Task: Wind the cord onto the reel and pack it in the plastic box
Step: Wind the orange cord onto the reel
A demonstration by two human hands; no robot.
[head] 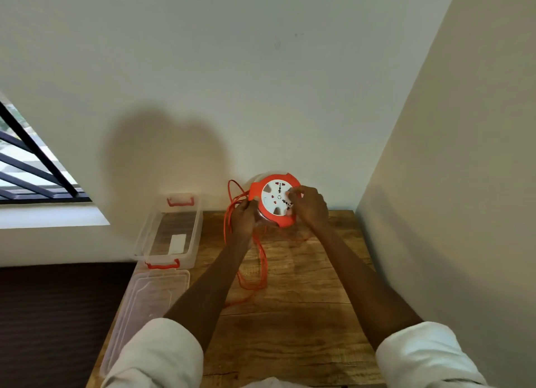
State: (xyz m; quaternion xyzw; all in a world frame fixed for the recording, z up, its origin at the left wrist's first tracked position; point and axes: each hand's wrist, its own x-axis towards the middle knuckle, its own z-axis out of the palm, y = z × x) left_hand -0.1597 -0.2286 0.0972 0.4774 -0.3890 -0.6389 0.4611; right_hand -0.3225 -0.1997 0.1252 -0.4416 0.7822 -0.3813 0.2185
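An orange cord reel (pixel 271 213) with a white socket face stands tilted toward me near the back of the wooden table (pixel 290 329). My left hand (pixel 243 218) grips the reel's left edge, where loops of orange cord (pixel 255 271) pass under it. My right hand (pixel 309 206) has its fingers curled on the right side of the white face. Loose cord loops rise left of the reel and trail down the table between my forearms. The clear plastic box (pixel 169 231) with red latches sits open to the left.
The box's clear lid (pixel 145 309) lies along the table's left edge, in front of the box. Walls close in behind and on the right. A barred window (pixel 32 167) is at the far left, a dark floor below it.
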